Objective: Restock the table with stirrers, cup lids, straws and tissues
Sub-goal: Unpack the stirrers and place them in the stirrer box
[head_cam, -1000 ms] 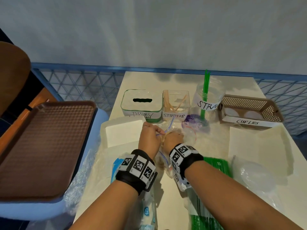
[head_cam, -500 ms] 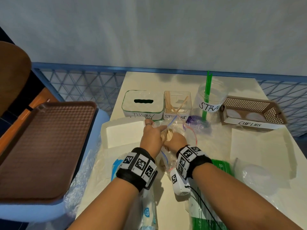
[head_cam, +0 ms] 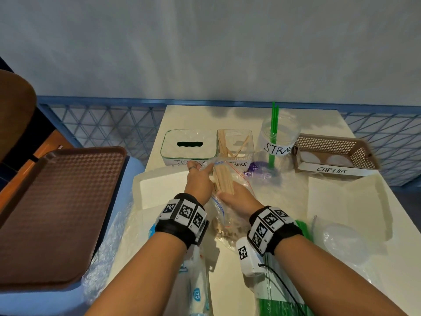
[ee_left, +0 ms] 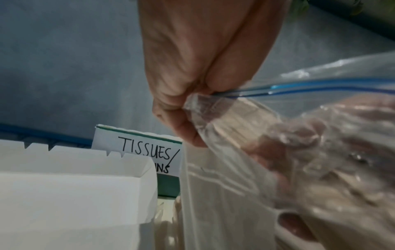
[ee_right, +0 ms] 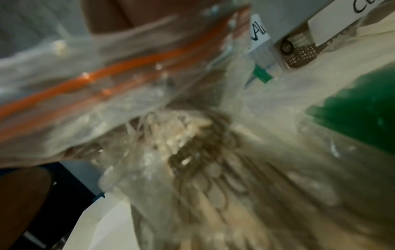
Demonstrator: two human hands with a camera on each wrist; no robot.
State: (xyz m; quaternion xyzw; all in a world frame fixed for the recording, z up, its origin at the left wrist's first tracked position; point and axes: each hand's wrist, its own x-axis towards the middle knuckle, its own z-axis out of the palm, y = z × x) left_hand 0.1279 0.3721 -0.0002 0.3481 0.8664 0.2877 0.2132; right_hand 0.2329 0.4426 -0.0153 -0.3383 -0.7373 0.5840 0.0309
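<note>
The right wrist view is smearing badly: the zip bag (ee_right: 132, 81) and the wooden stirrers (ee_right: 213, 194) inside are showing only as streaks. The right hand (head_cam: 237, 197) is lying palm up under the stirrers, its fingers hidden beneath them and the plastic. The left hand (head_cam: 198, 181) is covering part of the tissue box (head_cam: 189, 144) label. The green straw pack (head_cam: 282, 309) is running off the bottom edge.
</note>
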